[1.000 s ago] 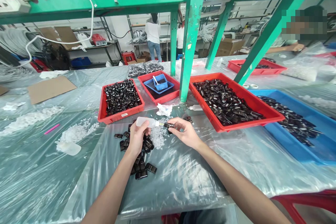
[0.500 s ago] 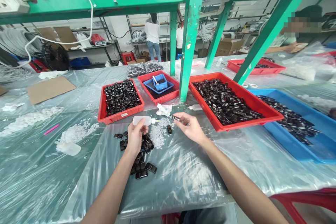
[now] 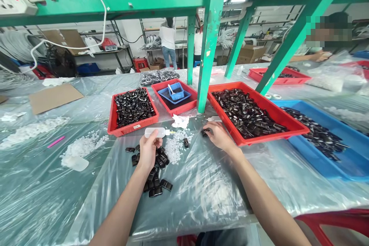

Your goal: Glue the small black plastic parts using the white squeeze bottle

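My left hand (image 3: pixel 150 147) is closed around a translucent white squeeze bottle (image 3: pixel 155 132), its thin nozzle pointing right. With its fingertips my right hand (image 3: pixel 219 135) pinches a small black plastic part (image 3: pixel 205 132), low over the table beside the big red tray. Beneath and in front of my left hand lies a loose pile of black parts (image 3: pixel 154 182). Small white pieces (image 3: pixel 174 150) are spread between my hands, with a single black part (image 3: pixel 186 143) at their right edge. A crumpled white tissue (image 3: pixel 180 121) sits just behind them.
A red tray of black parts (image 3: pixel 109 123) stands at left, another red tray (image 3: pixel 239 140) at right, next to a blue tray (image 3: pixel 323 169). Between them a red tray (image 3: pixel 173 110) holds small blue trays. A green post (image 3: pixel 205 54) rises behind. People are in the background.
My right hand has moved right and away from the bottle's nozzle, carrying the black part toward the big red tray. My left hand and the bottle have barely moved.
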A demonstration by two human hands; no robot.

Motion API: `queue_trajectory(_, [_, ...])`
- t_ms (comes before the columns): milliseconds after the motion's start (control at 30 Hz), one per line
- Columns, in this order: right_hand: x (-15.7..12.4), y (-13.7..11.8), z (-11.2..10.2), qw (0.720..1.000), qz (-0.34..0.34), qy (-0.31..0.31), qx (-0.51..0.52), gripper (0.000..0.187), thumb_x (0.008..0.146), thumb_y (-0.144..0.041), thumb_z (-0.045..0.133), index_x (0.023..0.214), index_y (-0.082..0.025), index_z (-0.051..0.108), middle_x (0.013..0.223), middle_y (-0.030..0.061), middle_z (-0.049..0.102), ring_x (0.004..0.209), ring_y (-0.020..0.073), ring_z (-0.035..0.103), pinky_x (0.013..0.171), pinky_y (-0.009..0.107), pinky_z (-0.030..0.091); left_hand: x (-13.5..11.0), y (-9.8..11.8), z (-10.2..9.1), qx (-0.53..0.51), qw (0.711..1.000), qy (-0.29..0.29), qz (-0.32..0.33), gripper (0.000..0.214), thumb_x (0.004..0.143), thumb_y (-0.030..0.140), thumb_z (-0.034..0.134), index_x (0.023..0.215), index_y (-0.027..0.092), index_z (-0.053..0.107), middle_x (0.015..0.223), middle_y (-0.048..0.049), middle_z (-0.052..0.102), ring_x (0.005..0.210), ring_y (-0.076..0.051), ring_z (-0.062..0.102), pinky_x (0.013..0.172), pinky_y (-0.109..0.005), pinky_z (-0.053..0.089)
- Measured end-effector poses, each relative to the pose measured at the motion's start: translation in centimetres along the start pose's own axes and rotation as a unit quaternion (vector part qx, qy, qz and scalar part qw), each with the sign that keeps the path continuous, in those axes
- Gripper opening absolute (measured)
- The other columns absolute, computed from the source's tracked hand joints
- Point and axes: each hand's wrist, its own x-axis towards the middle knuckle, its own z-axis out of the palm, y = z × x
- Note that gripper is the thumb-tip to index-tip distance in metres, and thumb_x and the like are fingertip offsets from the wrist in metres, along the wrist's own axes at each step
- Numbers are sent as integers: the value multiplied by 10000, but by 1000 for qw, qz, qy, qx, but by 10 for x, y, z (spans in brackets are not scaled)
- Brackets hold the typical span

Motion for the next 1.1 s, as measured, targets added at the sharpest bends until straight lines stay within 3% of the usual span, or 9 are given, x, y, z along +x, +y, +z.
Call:
queue_trajectory(133, [1, 0, -1, 1000, -11, 6, 7, 243, 836, -89, 572, 989, -217, 711, 1052, 87, 722, 1057, 272, 628, 991, 442, 475, -1, 0, 1, -4, 1000, 0, 0, 307, 738, 416, 793, 766, 141, 659, 593, 9, 567, 514, -92, 469, 480, -227, 327])
queue_trajectory(267, [-1, -34, 3, 998, -48, 6, 27, 233, 896, -117, 555, 1069, -211, 681, 1112, 97, 696, 1104, 275, 593, 1003, 444, 461, -1, 1, 2, -5, 1000, -6, 1, 299, 736, 407, 789, 744, 144, 648, 587, 9, 570, 506, -91, 465, 479, -229, 323])
queue_trajectory(467, [-16, -87, 17, 986, -117, -111, 33, 301, 947, -120, 525, 1193, -223, 664, 963, 64, 679, 937, 233, 621, 997, 420, 463, 0, 0, 2, 4, 1000, -6, 2, 265, 711, 367, 791, 750, 139, 662, 579, 11, 575, 489, -88, 458, 480, -235, 312])
queue_trajectory(600, [-20, -86, 21, 980, -130, -150, 7, 476, 882, 16, 469, 1239, -230, 665, 1028, 74, 656, 1020, 232, 611, 1002, 390, 462, -1, -1, 3, 7, 1000, -6, 1, 257, 713, 356, 794, 741, 137, 662, 587, 8, 577, 497, -87, 459, 480, -233, 313])
queue_trajectory(867, [-17, -78, 22, 984, -105, -141, 16, 172, 935, -117, 617, 1077, -206, 659, 1033, 72, 647, 1047, 244, 603, 980, 402, 472, -1, -3, 2, 10, 1000, 0, -12, 301, 729, 399, 800, 795, 137, 667, 604, 11, 580, 516, -89, 478, 484, -228, 329])
queue_trajectory(1100, [-15, -77, 18, 985, -113, -125, 40, 146, 889, -89, 665, 946, -214, 615, 966, 50, 660, 981, 236, 575, 892, 372, 472, -1, -3, 3, 9, 1000, 9, -17, 339, 720, 434, 806, 808, 139, 665, 605, 7, 595, 509, -91, 483, 479, -226, 327])
